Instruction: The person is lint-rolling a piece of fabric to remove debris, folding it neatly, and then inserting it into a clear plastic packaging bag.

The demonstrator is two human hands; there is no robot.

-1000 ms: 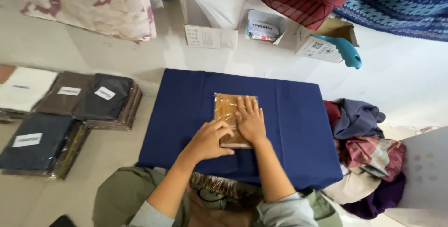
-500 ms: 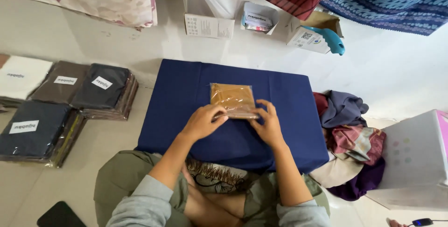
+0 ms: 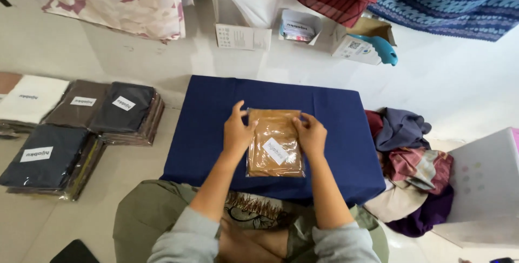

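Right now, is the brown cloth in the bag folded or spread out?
Folded. The brown cloth lies as a flat, neat rectangle inside its clear bag, held between the left hand and right hand.

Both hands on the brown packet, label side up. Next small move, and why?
Probably lift it left toward the stacks of labelled packets on the floor. The brown packet lies flat on the blue cloth, label up; left hand and right hand each hold one side edge, so it looks finished.

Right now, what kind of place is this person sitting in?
Probably a small home packing spot for cloth goods. Both hands hold a bagged brown cloth, stacks of bagged cloths sit on the floor, and loose fabrics pile nearby.
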